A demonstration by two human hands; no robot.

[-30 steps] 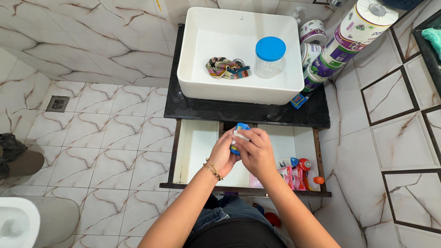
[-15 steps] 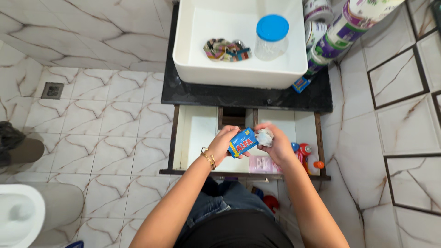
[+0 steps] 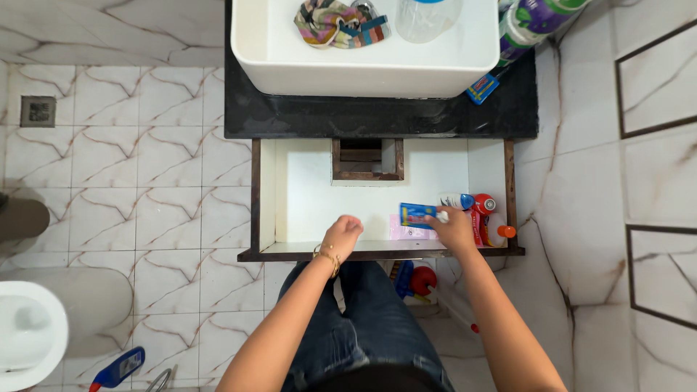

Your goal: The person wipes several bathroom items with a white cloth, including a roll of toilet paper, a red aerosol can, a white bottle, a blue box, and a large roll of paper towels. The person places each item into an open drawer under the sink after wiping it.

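Right hand (image 3: pixel 454 229) fingers pinch blue box (image 3: pixel 418 215), long axis sideways, lying just left of them; left hand (image 3: pixel 341 236) fisted, empty, further left.

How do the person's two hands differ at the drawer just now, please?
The right hand grips a small blue box at the right side of the open drawer; the left hand is closed in a loose fist, nothing visible in it. The left wrist wears a gold bracelet; the right is bare. Both hover over the drawer's front edge.
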